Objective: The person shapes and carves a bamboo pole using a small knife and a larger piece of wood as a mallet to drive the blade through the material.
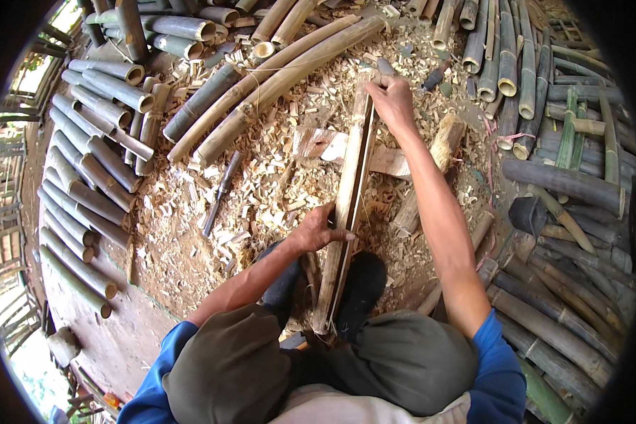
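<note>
A long piece of bamboo (348, 173) with a dark lengthwise slot stands tilted between my feet, its far end leaning away from me. My left hand (319, 230) grips it below the middle, the thumb laid across the slot and the fingers partly hidden at its left side. Near the far end, my right hand (393, 104) is closed on the bamboo's right edge. Under the bamboo, a pale flat piece of wood or bark (318, 144) lies crosswise on the shavings. To the left rests a dark, narrow rod-shaped tool (222, 192).
Wood shavings (169, 212) cover much of the ground. Cut bamboo tubes (95, 169) lie stacked at the left, with more bamboo (558, 325) piled at the right. Two long poles (275, 92) lie ahead. A frayed log (431, 166) sits right of the slotted piece.
</note>
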Motion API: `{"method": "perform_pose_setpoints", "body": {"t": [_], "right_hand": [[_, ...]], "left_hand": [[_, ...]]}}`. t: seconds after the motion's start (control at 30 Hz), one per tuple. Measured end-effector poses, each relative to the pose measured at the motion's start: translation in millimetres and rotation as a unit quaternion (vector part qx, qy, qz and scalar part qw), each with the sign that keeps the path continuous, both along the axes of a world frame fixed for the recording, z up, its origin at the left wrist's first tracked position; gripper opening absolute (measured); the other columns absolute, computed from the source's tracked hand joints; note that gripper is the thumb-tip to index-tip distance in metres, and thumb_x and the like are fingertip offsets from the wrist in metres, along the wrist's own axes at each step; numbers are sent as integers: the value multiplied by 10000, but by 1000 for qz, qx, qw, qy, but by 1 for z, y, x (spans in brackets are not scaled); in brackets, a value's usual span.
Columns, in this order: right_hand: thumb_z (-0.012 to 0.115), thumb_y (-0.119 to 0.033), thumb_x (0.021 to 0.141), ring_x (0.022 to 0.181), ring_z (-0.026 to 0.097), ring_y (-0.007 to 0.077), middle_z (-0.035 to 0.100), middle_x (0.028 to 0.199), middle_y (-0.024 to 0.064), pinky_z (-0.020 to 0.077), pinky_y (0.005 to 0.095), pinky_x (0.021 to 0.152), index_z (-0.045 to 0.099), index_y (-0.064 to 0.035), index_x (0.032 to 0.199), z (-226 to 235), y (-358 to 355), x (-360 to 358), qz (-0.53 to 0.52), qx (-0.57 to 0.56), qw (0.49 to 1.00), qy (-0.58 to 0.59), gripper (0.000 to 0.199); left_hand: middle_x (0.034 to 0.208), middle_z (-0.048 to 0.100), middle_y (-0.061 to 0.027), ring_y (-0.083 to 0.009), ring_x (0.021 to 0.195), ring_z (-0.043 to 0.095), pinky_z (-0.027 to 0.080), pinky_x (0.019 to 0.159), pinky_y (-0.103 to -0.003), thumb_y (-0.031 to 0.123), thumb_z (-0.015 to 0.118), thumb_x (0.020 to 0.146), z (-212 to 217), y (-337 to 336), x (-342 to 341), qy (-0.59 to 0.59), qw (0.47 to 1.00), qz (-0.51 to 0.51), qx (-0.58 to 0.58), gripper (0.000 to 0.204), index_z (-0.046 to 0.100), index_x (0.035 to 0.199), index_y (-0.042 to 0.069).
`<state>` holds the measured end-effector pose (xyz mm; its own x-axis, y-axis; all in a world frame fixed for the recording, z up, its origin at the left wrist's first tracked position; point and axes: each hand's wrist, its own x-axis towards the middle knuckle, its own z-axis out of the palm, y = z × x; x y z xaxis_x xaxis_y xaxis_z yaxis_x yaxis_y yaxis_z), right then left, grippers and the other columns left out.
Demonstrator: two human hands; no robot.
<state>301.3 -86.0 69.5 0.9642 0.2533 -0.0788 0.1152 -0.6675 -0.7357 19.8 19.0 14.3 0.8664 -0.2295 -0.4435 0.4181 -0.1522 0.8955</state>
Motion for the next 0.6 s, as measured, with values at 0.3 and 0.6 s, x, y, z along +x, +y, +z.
{"method": "perform_pose_setpoints", "body": {"t": [0.3,0.6], "right_hand": [[583,-615,984,606,565,100,620,724,21,439,299,519,585,-106,766,46,-63,-124,73,-129,987,59,554],[677,-217,982,706,622,104,711,926,79,526,247,559,691,-77,1069,82,-73,-123,48,403,911,67,166]], "left_hand": [[954,715,-136,-195,866,670,557,801,-387,259,859,810,44,36,54,-33,998,33,-41,608,593,1215,-108],[979,710,-128,-175,842,677,579,791,-332,390,869,799,69,64,124,-96,986,107,-87,629,644,1179,-59]]}}
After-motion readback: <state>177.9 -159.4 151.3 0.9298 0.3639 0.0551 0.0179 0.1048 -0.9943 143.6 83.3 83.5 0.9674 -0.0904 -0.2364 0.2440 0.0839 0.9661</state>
